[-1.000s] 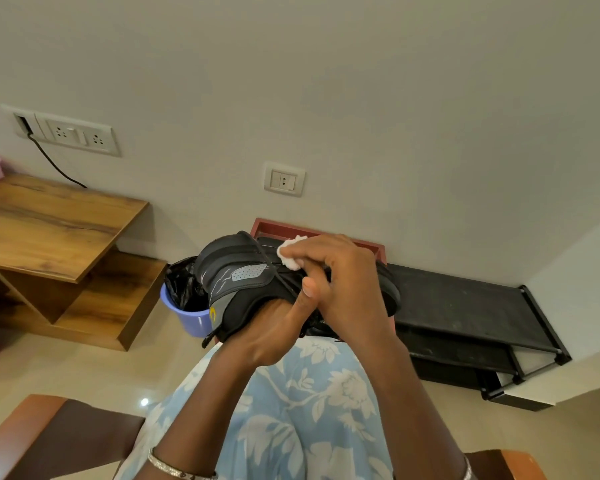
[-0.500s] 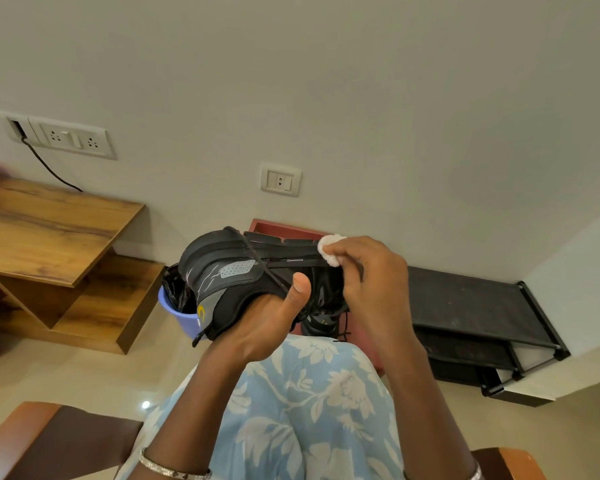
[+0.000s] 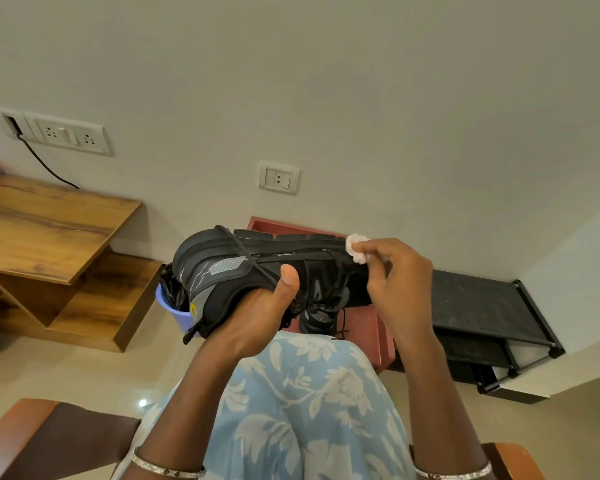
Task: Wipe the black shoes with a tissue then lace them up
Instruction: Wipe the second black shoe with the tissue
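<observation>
Black and grey, the shoe [image 3: 243, 271] lies on its side in our left hand [image 3: 257, 313], heel toward the left, held up above our lap; the thumb presses its upper and the fingers wrap underneath. Our right hand [image 3: 395, 285] pinches a small white wad of tissue [image 3: 356, 249] between fingertips, touching the shoe's toe end by the sole. Loose laces [image 3: 340, 317] hang beneath the shoe. Behind it stand a purple bin [image 3: 174, 313] with a black liner, a red box [image 3: 378, 334] and a black shoe rack [image 3: 482, 306] along the wall.
</observation>
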`<action>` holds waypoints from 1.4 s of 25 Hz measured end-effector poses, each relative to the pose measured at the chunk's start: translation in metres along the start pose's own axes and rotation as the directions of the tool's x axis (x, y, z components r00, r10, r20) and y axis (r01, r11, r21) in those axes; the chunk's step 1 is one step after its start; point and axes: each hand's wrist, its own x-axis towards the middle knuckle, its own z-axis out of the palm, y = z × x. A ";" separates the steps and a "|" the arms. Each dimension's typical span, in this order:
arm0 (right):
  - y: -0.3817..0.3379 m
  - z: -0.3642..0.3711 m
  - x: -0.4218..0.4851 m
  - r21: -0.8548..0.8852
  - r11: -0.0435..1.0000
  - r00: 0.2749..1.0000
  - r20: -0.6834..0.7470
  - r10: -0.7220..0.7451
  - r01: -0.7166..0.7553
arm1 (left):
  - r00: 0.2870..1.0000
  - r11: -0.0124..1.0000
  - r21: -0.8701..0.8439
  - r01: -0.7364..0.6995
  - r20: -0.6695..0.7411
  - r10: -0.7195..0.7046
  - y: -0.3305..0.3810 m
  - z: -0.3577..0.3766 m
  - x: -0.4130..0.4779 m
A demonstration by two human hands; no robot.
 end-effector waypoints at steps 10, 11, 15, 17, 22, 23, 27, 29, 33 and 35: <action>-0.061 0.026 -0.020 0.145 0.921 0.905 0.181 -0.384 0.362 | 0.992 0.990 -0.068 -0.120 0.034 0.122 -0.003 0.012 0.002; -0.049 0.023 -0.015 0.138 0.935 0.925 0.158 -0.346 0.327 | 0.990 0.989 -0.071 -0.132 0.031 0.135 -0.003 0.011 0.001; 0.001 0.000 -0.003 0.044 0.993 0.994 0.006 -0.107 0.106 | 0.998 0.986 -0.153 0.059 0.047 -0.053 -0.001 0.006 0.000; 0.014 -0.009 -0.004 0.018 0.999 0.998 -0.050 -0.045 0.046 | 0.996 0.970 -0.233 0.071 0.061 -0.059 -0.003 0.004 0.003; 0.028 -0.016 -0.013 0.027 0.997 0.968 -0.238 0.072 -0.068 | 0.998 0.859 -0.510 0.054 -0.012 -0.069 -0.003 0.004 0.008; 0.025 -0.013 -0.013 0.098 0.992 0.963 -0.248 0.100 -0.078 | 0.997 0.821 -0.567 0.059 -0.005 -0.074 -0.002 0.002 0.010; 0.010 0.012 -0.018 0.347 0.927 0.928 -0.280 0.245 -0.140 | 0.983 0.646 -0.762 0.049 -0.076 -0.164 0.016 0.001 0.017; 0.004 0.028 -0.023 0.510 0.826 0.912 -0.173 0.372 -0.240 | 0.969 0.553 -0.832 0.044 -0.098 -0.225 0.022 0.004 0.021; -0.013 0.039 -0.018 0.727 0.645 0.894 -0.100 0.437 -0.235 | 0.958 0.441 -0.885 0.151 0.022 -0.285 0.029 0.003 0.031; -0.018 0.039 -0.006 0.721 0.652 0.883 -0.120 0.454 -0.237 | 0.940 0.559 -0.791 0.249 0.057 -0.338 0.036 0.000 0.035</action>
